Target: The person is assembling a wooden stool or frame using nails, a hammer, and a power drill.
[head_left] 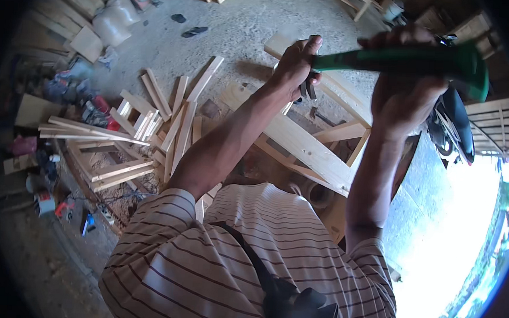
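Observation:
A claw hammer with a green and black handle (341, 61) is held up across the upper middle, its handle end toward the right and blurred. My left hand (294, 64) is closed round the head end, and the dark metal claw pokes out below the fingers. Round the handle, my right hand (404, 100) is wrapped at the upper right. Below both hands, a pale wooden board (307, 141) lies slanted across a wooden frame (345, 131). The face of the hammer head is hidden by my left hand.
Loose wood strips (178, 126) are heaped on the left, beside a small wooden frame (121, 172). A pair of dark sandals (193, 31) lies on the concrete floor (244, 20). A motorbike (455, 123) stands right, near the bright opening.

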`<action>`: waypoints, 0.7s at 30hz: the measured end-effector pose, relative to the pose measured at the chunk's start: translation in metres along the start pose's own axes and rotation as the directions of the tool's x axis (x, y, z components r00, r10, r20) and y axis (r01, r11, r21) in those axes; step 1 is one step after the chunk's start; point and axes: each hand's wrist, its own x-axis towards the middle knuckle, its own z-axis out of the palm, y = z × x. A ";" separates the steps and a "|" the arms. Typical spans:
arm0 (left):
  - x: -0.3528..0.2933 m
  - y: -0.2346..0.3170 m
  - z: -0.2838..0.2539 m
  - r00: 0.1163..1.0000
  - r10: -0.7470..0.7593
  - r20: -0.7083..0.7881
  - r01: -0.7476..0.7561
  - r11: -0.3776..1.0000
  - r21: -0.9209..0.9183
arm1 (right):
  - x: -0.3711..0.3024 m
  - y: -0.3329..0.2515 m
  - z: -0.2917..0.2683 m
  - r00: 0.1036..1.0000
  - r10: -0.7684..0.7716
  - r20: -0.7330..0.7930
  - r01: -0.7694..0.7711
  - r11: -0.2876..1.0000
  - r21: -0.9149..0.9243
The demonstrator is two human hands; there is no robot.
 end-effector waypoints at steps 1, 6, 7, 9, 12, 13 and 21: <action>0.005 -0.003 -0.003 0.998 0.049 0.037 -0.050 0.998 0.040 | -0.005 0.005 0.019 0.996 -0.042 -0.078 0.039 0.998 -0.045; 0.019 -0.010 -0.055 0.829 0.559 0.026 -0.411 0.578 0.705 | -0.022 0.029 0.072 0.859 -0.273 -0.433 0.054 0.890 -0.453; 0.020 -0.003 -0.079 0.726 0.679 0.109 -0.464 0.367 0.806 | -0.027 0.036 0.073 0.851 -0.341 -0.399 0.116 0.864 -0.490; -0.006 -0.002 -0.128 0.790 0.525 0.318 -0.408 0.062 0.911 | -0.038 0.052 0.070 0.837 -0.416 -0.355 0.241 0.864 -0.443; -0.028 -0.015 -0.151 0.923 0.293 0.250 -0.264 0.008 0.964 | -0.056 0.075 0.064 0.862 -0.425 -0.276 0.249 0.830 -0.500; -0.031 -0.018 -0.153 0.902 0.337 0.268 -0.288 0.009 0.958 | -0.061 0.082 0.062 0.896 -0.402 -0.191 0.237 0.794 -0.560; -0.037 -0.019 -0.144 0.924 0.283 0.258 -0.235 -0.113 0.965 | -0.092 0.099 0.078 0.972 -0.232 0.042 0.200 0.720 -0.665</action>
